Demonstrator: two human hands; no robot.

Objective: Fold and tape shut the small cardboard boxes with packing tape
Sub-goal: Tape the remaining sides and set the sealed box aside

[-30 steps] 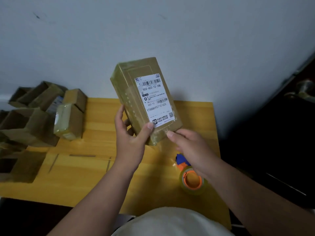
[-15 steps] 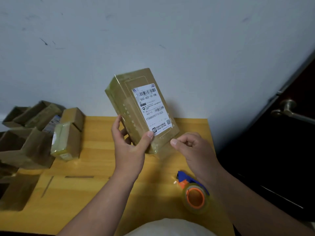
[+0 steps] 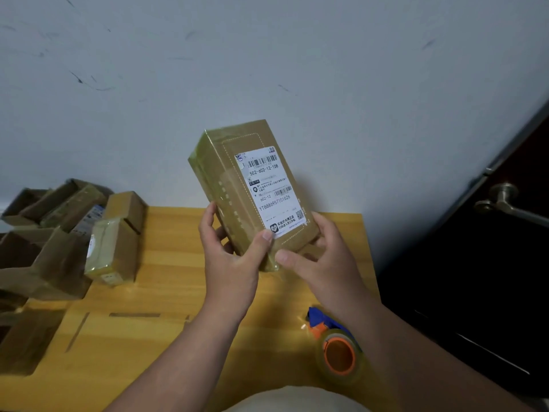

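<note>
The box (image 3: 252, 191) was held up in the air above the far part of the wooden table (image 3: 166, 292), tilted with its top leaning left, in front of the pale wall (image 3: 267, 69). The left hand (image 3: 231, 263) gripped its lower left corner: the thumb lay across the front face just below the label, and the fingers curled round the left side and back. The right hand (image 3: 320, 260) held the lower right corner, its thumb pressed against the bottom end and its fingers wrapped behind the right edge.

The box was brown cardboard, covered in glossy clear tape, with a white shipping label (image 3: 267, 191) bearing barcodes and printed numbers on the front.

The bottom end of the box was mostly hidden by the two hands, so the state of its flaps could not be told. A tape roll (image 3: 338, 356) with an orange core lay on the near right of the table, partly hidden by the right forearm. A pile of other boxes (image 3: 68, 233) at the left was dim and cut off by the frame.
</note>
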